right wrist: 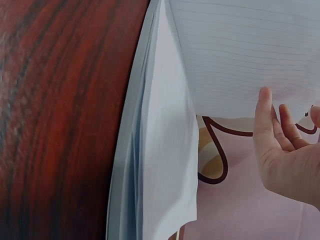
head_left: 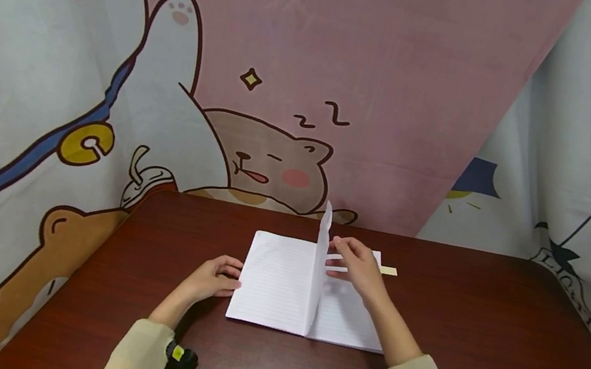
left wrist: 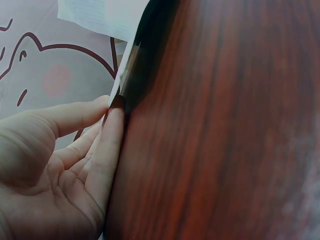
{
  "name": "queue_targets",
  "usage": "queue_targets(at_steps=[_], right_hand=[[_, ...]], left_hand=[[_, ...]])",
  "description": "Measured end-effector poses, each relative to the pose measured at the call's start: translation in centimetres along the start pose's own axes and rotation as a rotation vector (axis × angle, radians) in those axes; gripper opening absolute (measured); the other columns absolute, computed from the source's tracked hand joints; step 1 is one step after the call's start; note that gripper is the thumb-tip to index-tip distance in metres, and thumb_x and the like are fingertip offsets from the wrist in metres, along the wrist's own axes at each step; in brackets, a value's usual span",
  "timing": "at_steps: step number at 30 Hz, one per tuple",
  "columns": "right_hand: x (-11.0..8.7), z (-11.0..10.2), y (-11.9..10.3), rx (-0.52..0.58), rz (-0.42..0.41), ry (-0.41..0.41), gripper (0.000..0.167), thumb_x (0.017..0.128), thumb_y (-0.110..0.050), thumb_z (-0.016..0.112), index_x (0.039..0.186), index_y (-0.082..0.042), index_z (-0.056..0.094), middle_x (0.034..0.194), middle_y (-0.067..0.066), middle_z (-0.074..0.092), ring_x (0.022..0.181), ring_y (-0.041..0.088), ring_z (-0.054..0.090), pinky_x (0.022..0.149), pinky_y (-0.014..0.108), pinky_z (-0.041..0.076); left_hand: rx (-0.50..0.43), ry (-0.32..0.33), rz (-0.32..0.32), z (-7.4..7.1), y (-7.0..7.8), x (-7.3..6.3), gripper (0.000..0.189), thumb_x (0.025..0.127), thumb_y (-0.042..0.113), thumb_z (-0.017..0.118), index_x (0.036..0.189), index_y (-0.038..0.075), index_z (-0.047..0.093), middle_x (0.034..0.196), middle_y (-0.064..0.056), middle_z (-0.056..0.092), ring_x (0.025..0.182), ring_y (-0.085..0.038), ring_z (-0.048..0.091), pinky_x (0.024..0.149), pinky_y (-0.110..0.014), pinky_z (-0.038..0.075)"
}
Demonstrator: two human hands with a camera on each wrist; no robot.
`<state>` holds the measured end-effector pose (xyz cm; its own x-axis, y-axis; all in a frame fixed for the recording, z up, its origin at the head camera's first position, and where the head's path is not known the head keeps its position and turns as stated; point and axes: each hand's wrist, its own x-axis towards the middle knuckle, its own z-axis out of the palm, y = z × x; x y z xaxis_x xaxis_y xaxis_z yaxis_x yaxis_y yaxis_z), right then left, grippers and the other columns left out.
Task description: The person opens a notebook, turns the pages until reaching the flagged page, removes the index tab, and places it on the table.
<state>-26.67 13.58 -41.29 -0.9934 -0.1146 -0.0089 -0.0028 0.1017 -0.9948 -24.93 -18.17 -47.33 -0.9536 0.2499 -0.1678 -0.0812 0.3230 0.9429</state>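
An open notebook [head_left: 278, 280] with lined white pages lies on the table, one page [head_left: 318, 274] standing nearly upright at its middle. At the left edge, my left hand [head_left: 210, 276] pinches the notebook between thumb and forefinger, as the left wrist view shows closely. My right hand [head_left: 358, 267] is on the right side of the raised page. In the right wrist view its extended fingers [right wrist: 263, 107] touch the lined sheet [right wrist: 240, 55] without curling round it. A pale yellow tab [head_left: 388, 271] sticks out from the notebook's right side.
The dark red-brown wooden table [head_left: 484, 323] extends around the notebook. Behind it hangs a cartoon-printed cloth [head_left: 405, 98] in pink and white. Each wrist carries a small black camera, such as the left one [head_left: 184, 359].
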Motion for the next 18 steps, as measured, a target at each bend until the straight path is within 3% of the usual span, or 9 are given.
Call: queue_targets(at_steps=[7,18], right_hand=[[-0.1,0.5,0.6,-0.009,0.004,-0.039,0.043,0.106,-0.031,0.049,0.122,0.009,0.056,0.119,0.028,0.065,0.094,0.025,0.073,0.078,0.035,0.062],[0.1,1.0,1.6,-0.061,-0.005,-0.108,0.041,0.106,-0.027,0.046,0.123,0.01,0.054,0.124,0.031,0.063,0.105,0.038,0.07,0.083,0.038,0.061]], left_hand=[[0.005,0.003,0.01,0.0,0.0,-0.2,0.043,0.095,0.008,0.066,0.132,-0.007,0.051,0.119,-0.025,0.06,0.094,-0.018,0.067,0.085,-0.041,0.06],[-0.025,0.048,-0.005,0.2,-0.2,0.1,0.032,0.101,0.009,0.055,0.129,-0.008,0.053,0.111,-0.021,0.064,0.086,-0.013,0.064,0.076,-0.03,0.06]])
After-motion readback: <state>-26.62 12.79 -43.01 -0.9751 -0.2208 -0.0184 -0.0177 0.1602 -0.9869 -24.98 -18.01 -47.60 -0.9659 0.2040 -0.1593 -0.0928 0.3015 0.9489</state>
